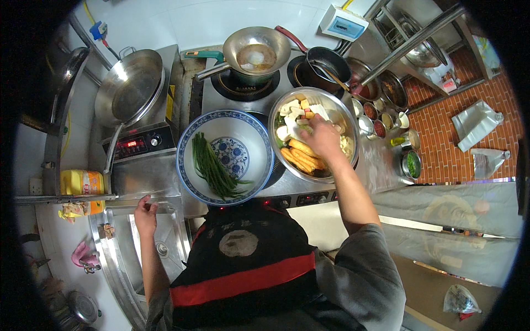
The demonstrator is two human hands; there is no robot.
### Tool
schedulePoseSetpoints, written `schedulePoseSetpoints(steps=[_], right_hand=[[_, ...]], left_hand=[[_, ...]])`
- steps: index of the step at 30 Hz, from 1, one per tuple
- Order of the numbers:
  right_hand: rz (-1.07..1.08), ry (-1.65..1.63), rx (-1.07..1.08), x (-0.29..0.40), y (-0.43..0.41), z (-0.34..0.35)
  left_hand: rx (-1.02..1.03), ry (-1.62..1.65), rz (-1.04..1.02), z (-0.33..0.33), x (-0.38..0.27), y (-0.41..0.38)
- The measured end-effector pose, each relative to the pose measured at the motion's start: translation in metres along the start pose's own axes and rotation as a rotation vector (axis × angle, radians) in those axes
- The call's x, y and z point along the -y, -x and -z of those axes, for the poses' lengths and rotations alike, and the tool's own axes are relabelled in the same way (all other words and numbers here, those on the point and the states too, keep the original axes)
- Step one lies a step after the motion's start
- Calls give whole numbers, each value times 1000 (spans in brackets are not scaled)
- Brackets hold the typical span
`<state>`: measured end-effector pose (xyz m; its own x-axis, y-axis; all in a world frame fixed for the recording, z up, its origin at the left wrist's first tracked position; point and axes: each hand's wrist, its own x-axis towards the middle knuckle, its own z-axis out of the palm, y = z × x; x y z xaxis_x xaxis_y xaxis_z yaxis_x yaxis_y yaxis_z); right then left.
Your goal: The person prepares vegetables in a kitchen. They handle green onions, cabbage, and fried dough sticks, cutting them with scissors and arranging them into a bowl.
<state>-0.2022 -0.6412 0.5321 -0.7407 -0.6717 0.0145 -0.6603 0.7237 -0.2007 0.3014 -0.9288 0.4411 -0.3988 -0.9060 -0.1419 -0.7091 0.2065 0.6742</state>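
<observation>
My right hand (323,136) reaches into a large stainless steel bowl (353,124) of mixed food, its fingers among pale pieces; the fingertips are partly hidden, so its grip is unclear. Fried dough sticks (301,159) lie in the near left part of that bowl. Directly left stands a big blue-and-white patterned bowl (256,159) holding long green leafy stalks (211,169). My left hand (145,215) hovers over the far left side of the sink, its fingers slightly curled, with nothing visible in it.
Behind the bowls are a steel wok (256,51) with liquid and a black frying pan (329,64) with a red handle. Another wok (130,89) sits on an induction cooker at left. Seasoning cups (379,128) line the right counter. A metal sink (161,248) lies at lower left.
</observation>
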Motion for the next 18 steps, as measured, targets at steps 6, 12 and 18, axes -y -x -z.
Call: schedulePoseSetpoints(steps=[6, 12, 18], right_hand=[[-70, 321, 327, 24, -37, -16], [-178, 151, 262, -31, -39, 1], [-287, -572, 237, -87, -30, 43]], left_hand=[[103, -28, -10, -15, -66, -6], [118, 94, 21, -17, -64, -7], [101, 214, -37, -17, -77, -4]])
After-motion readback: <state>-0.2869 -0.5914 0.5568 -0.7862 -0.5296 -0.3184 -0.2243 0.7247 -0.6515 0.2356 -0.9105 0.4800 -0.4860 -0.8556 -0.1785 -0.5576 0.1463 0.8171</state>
